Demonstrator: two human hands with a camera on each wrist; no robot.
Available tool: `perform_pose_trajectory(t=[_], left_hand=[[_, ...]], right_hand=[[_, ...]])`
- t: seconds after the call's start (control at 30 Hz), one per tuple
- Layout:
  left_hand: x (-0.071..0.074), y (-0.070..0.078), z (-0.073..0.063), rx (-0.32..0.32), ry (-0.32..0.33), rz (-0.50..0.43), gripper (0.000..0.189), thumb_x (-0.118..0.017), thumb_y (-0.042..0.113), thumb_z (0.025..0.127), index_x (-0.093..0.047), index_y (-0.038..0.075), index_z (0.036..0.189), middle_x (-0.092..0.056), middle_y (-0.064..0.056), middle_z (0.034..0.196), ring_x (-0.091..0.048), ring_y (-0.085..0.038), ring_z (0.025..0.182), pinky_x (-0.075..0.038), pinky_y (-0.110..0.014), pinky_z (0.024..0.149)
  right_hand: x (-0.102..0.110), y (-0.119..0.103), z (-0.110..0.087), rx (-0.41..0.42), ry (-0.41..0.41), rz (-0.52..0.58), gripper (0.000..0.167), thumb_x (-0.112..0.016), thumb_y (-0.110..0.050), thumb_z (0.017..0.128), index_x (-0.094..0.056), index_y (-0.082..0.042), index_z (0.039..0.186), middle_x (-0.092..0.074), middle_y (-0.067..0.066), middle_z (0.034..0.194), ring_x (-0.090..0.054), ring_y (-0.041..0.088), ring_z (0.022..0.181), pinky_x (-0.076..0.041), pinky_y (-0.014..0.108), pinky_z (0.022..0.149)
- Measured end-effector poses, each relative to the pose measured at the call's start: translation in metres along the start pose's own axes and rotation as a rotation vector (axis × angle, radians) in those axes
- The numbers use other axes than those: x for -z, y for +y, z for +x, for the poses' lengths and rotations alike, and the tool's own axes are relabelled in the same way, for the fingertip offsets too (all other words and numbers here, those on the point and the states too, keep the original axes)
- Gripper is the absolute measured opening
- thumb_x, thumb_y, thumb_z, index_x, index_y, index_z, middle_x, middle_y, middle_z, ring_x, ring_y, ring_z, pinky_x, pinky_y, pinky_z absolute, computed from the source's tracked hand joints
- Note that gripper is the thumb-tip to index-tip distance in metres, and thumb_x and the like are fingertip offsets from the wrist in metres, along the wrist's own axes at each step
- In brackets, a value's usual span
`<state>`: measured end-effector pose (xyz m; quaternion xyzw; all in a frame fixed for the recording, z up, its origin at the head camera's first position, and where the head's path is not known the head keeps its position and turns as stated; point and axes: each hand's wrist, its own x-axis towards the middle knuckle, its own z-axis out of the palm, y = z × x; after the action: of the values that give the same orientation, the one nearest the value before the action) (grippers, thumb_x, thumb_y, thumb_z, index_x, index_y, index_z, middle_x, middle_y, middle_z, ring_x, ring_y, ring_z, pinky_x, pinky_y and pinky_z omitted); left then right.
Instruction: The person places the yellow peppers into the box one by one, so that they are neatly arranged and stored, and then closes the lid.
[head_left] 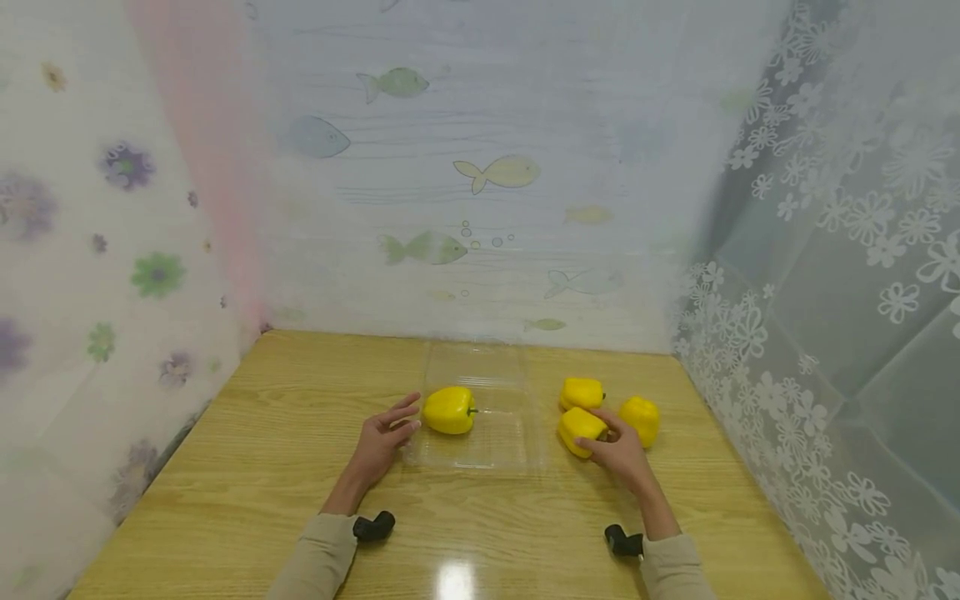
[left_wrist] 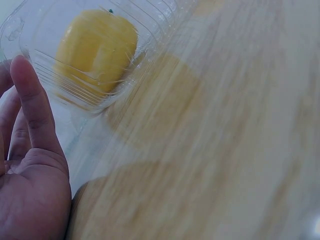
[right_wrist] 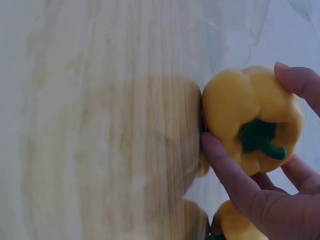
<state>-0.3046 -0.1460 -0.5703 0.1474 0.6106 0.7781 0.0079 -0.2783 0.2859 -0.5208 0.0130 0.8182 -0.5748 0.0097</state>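
The right wrist view crops what seems another yellow pepper (right_wrist: 241,224).

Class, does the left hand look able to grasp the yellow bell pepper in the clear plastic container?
Probably yes: the left hand is beside the container, and nothing visibly covers the pepper.

Yellow peppers (head_left: 450,408): four seen
Clear container (head_left: 487,458): one seen
Hands (head_left: 377,447) (head_left: 621,454): two seen
Black devices (head_left: 375,527) (head_left: 622,542): two seen
Table (head_left: 300,400): one seen

Curtained-off work space, fish-print backdrop (head_left: 525,125), flowered curtains (head_left: 127,275), wood-grain table (head_left: 285,417)
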Motion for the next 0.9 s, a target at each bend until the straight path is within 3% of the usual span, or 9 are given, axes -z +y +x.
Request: perform_pose_trajectory(t=[0.57, 0.9], left_hand=[[0.0012, -0.0016, 0.0008, -0.005, -0.005, 0.005, 0.045, -0.067, 0.003, 0.097, -0.054, -0.017, 0.135, -0.037, -0.019, 0.161, -0.063, -0.004, 0.097, -0.053, -0.019, 0.068], [0.0014, -0.0015, 0.0005, -0.001, -0.004, 0.011, 0.045, -0.067, 0.004, 0.098, -0.055, -0.017, 0.135, -0.037, -0.019, 0.161, -0.064, -0.004, 0.098, -0.054, -0.019, 0.069]], right_hand=[[0.0065, 0.0021, -0.0022, 0.037, -0.065, -0.011, 0.071, -0.082, -0.016, 0.088, -0.049, -0.006, 0.150, -0.034, 0.027, 0.159, -0.046, 0.046, 0.136, -0.057, 0.032, 0.083], [0.0087, 0.0069, -0.0015, 0.080, -0.095, -0.023, 0.071, -0.081, -0.015, 0.088, -0.049, -0.008, 0.151, -0.036, 0.025, 0.159, -0.045, 0.046, 0.135, -0.056, 0.032, 0.085]])
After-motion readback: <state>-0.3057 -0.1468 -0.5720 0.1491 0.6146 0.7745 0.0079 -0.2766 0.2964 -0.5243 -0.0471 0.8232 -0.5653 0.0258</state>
